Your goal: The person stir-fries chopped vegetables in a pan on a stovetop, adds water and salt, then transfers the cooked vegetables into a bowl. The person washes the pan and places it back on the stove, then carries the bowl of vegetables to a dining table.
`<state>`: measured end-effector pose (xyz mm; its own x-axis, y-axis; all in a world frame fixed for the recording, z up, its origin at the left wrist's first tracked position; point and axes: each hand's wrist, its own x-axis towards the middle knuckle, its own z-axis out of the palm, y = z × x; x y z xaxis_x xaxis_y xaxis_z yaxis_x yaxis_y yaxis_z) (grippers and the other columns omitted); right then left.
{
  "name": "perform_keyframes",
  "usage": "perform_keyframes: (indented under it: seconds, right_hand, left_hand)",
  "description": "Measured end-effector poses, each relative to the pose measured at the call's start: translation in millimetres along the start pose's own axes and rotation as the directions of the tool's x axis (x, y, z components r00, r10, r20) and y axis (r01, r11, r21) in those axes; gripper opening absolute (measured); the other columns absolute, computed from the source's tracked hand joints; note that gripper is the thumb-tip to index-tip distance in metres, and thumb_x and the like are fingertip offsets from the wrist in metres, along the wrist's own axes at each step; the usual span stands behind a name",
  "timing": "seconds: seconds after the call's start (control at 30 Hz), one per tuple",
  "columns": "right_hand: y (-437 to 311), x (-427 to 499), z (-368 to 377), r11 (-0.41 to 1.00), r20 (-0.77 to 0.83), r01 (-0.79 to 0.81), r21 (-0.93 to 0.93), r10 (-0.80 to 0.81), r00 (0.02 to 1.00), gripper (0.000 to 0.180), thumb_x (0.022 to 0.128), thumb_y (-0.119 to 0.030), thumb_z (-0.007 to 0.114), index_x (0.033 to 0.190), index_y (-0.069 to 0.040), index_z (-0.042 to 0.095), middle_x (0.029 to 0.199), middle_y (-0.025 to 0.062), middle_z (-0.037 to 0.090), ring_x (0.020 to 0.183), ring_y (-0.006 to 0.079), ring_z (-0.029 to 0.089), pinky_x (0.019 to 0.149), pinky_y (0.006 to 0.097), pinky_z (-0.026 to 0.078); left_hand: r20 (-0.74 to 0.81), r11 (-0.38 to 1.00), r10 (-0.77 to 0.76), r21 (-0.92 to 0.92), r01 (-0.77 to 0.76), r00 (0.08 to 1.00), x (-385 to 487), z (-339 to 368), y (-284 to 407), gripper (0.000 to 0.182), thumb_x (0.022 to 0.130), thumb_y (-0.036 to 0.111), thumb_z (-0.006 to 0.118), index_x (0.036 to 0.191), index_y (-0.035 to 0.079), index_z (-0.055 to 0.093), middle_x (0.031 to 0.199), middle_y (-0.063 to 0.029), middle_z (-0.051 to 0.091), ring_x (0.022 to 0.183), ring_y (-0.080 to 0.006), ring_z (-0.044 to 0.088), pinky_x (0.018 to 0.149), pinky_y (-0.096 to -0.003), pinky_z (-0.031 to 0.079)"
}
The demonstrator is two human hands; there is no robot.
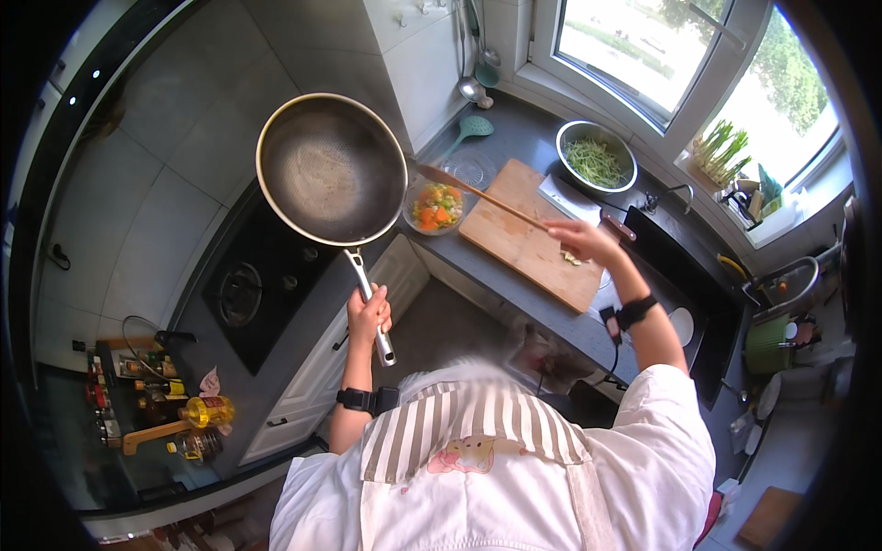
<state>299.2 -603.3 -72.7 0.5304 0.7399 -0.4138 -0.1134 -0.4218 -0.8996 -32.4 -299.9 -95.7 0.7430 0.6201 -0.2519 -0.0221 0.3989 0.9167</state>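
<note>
My left hand [368, 311] grips the metal handle of a frying pan [332, 169], raised in front of me near the stove. The pan's dark, textured inside faces up. In my right hand [582, 241] is the end of a long wooden spatula [493, 200], which slants over a wooden cutting board [497, 226]. Its far end reaches above a clear bowl [414, 222] of diced orange, yellow and green vegetables [437, 205]. A knife [563, 195] with a brown handle lies along the board's far edge. Small pale chopped pieces [570, 258] sit on the board below my right hand.
A metal bowl [628, 180] of shredded greens [592, 163] stands by the window. A green skimmer [475, 126] and a clear glass dish [470, 169] lie behind the board. The gas hob [255, 289] is at left, with several bottles [155, 386] nearby. The dark sink [665, 244] is at right.
</note>
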Motion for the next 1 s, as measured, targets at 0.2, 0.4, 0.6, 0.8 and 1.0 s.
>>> perform_keyframes:
  seconds: [0.2, 0.4, 0.6, 0.8, 1.0]
  right_hand:
    - [28, -50, 131, 0.894, -0.149, 0.055, 0.444, 0.013, 0.989, 0.039, 0.096, -0.032, 0.057, 0.13, -0.014, 0.056, 0.064, -0.0057, 0.043, 0.048, 0.0042, 0.038, 0.04, 0.0191, 0.025]
    - [32, -66, 198, 0.878, -0.205, 0.004, 0.478, 0.108, 0.973, 0.038, 0.096, -0.031, 0.057, 0.131, -0.015, 0.057, 0.062, -0.0073, 0.041, 0.046, 0.0027, 0.034, 0.039, 0.0194, 0.023]
    - [20, -134, 205, 0.857, -0.24, 0.148, 0.493, -0.029, 0.97, 0.039, 0.094, -0.029, 0.06, 0.131, -0.016, 0.057, 0.064, -0.0075, 0.043, 0.048, 0.0014, 0.033, 0.04, 0.0177, 0.022]
    - [4, -220, 199, 0.895, -0.323, 0.18, 0.409, -0.043, 0.945, 0.042, 0.091, -0.02, 0.065, 0.13, -0.008, 0.057, 0.074, -0.0045, 0.052, 0.06, 0.0004, 0.043, 0.047, 0.0149, 0.029]
    - [13, -278, 177, 0.776, -0.167, 0.23, 0.587, -0.162, 0.973, 0.055, 0.099, -0.036, 0.047, 0.146, -0.01, 0.034, 0.108, 0.0054, 0.058, 0.077, 0.0113, 0.056, 0.069, 0.0242, 0.048]
  left_hand:
    - [0.131, 0.954, 0.009, -0.297, 0.03, 0.991, -44, -38, 24, 0.014, 0.093, 0.013, 0.055, 0.085, 0.009, 0.045, 0.057, 0.0028, 0.036, 0.037, -0.004, 0.032, 0.029, -0.0202, 0.027]
    - [0.285, 0.885, 0.03, -0.454, 0.107, 0.958, -101, -81, 13, 0.012, 0.095, 0.009, 0.051, 0.085, 0.009, 0.044, 0.055, 0.0024, 0.035, 0.036, -0.0038, 0.031, 0.027, -0.0201, 0.026]
    - [0.353, 0.916, -0.12, -0.322, 0.241, 0.928, -158, -91, 2, 0.015, 0.093, 0.003, 0.049, 0.083, 0.009, 0.039, 0.053, 0.0009, 0.034, 0.034, -0.0056, 0.031, 0.025, -0.0209, 0.028]
    - [0.62, 0.862, -0.246, -0.212, 0.461, 0.745, -173, -40, -8, 0.014, 0.094, 0.004, 0.048, 0.083, 0.007, 0.04, 0.052, 0.0002, 0.033, 0.034, -0.0063, 0.032, 0.026, -0.022, 0.029]
    - [0.818, 0.702, -0.371, -0.063, 0.709, 0.44, -181, 57, -41, 0.011, 0.094, 0.001, 0.044, 0.087, 0.005, 0.037, 0.055, -0.0001, 0.034, 0.036, -0.005, 0.033, 0.026, -0.0209, 0.033]
